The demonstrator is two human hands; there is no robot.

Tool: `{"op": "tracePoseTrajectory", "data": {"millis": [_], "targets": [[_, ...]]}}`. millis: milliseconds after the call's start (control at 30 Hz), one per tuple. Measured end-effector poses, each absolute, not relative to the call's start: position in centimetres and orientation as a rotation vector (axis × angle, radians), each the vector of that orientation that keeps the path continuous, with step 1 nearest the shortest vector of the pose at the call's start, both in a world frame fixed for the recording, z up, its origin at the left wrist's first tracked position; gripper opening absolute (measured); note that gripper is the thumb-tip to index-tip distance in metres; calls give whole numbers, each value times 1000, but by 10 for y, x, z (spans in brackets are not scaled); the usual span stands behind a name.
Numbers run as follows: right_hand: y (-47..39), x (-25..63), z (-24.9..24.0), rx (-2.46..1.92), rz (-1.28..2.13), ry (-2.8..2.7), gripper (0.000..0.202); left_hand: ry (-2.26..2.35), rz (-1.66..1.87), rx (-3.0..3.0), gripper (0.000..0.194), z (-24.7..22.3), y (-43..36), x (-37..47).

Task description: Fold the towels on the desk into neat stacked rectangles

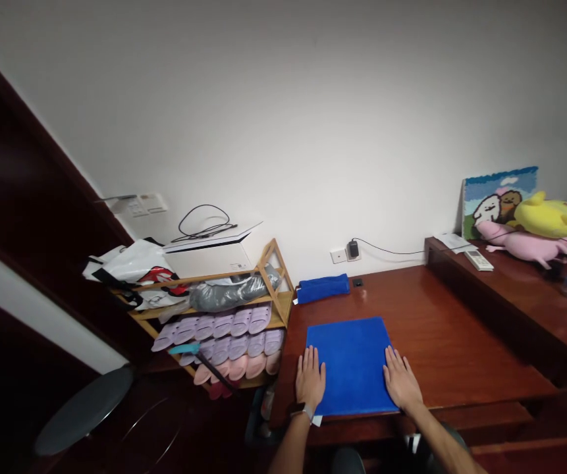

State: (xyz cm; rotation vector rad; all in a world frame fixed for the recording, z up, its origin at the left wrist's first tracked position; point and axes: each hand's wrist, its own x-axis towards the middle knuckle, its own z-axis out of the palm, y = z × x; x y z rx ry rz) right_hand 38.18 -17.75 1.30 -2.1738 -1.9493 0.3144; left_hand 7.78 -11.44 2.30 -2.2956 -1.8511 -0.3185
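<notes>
A blue cloth (355, 368) lies spread flat on the brown wooden desk (461, 349), close to its front edge. My left hand (310, 378) rests flat on the cloth's left edge, fingers stretched forward, a watch on the wrist. On the opposite edge lies my right hand (402, 378), palm down with the fingers extended. A small white tag pokes out at the cloth's near left corner. Farther back, a folded blue cloth (323, 288) sits by the wall at the desk's left end.
Left of the desk stands a wooden rack (278, 309) with several slippers (224, 326) and a white box (211, 257) on top. A round stool (85, 411) is at lower left. On the raised right side are plush toys (530, 243), a remote (479, 261) and a picture (498, 197).
</notes>
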Motion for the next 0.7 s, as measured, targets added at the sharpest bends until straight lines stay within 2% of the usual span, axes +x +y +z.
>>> {"op": "tracePoseTrajectory", "data": {"millis": [167,267,333,567,700], "targets": [[-176,383,12,-2157,332,-1926,67,-1439,-397,-2695,59,37,-139,172],[-176,384,11,-2140,331,-1949,66,-1455,-375,-2832,60,33,-152,226],[-176,385,10,-2147,324,-1971,66,-1535,-348,-2842,61,28,-155,234],[-175,385,7,-2159,309,-1955,68,-2065,-209,-2363,66,19,-145,106],[-176,385,6,-2160,287,-1959,69,-2105,-208,-2265,66,16,-148,64]]}}
